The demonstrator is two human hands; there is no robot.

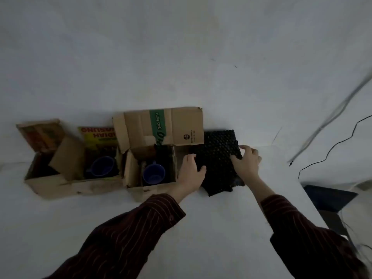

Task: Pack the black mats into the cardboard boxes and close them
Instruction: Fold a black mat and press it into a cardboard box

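Both hands grip the black studded rubber mats (216, 158) — left hand (191, 170) at 9 o'clock, right hand (246, 161) at 3 — probably to lift the stack from the white surface (211, 228) into the open brown cardboard box (153, 158) just beside.

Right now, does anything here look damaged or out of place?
Yes. The open box with the green stripe has a ragged, torn flap. A blue cup sits inside it, though black mats are being packed.

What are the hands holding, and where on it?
Both hands grip the black mat: the left hand on its left edge, the right hand on its right edge near the far corner.
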